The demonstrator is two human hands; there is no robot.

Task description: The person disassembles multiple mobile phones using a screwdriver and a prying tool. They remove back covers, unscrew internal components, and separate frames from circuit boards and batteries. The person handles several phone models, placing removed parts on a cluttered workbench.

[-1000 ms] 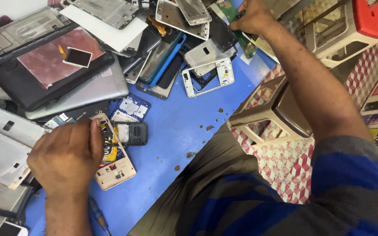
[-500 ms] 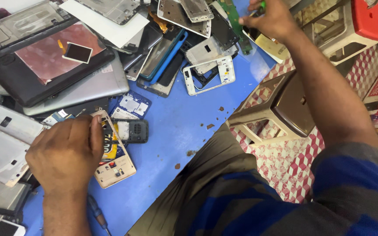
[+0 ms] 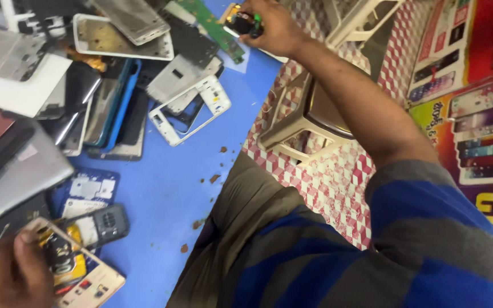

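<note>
While our left hand (image 3: 7, 276) pins the opened gold phone (image 3: 72, 268) flat on the blue table (image 3: 161, 188), our right hand (image 3: 272, 25) should pinch the small dark part (image 3: 242, 23) firmly, lifting clear of the green board (image 3: 212, 25).

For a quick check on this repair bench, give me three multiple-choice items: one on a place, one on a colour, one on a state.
1. Where is the right hand?
A. At the far edge of the table, by the green circuit board
B. Resting on the plastic stool
C. In the person's lap

2. What colour is the table top?
A. Red
B. Blue
C. White

3. What state is the white phone frame in?
A. Screen fitted and lit
B. Wrapped in plastic
C. Empty, its middle open

Answers:
A, the hand is stretched to the far edge, holding a small dark part.
B, the bare surface is blue.
C, things beneath show through its middle.
</note>
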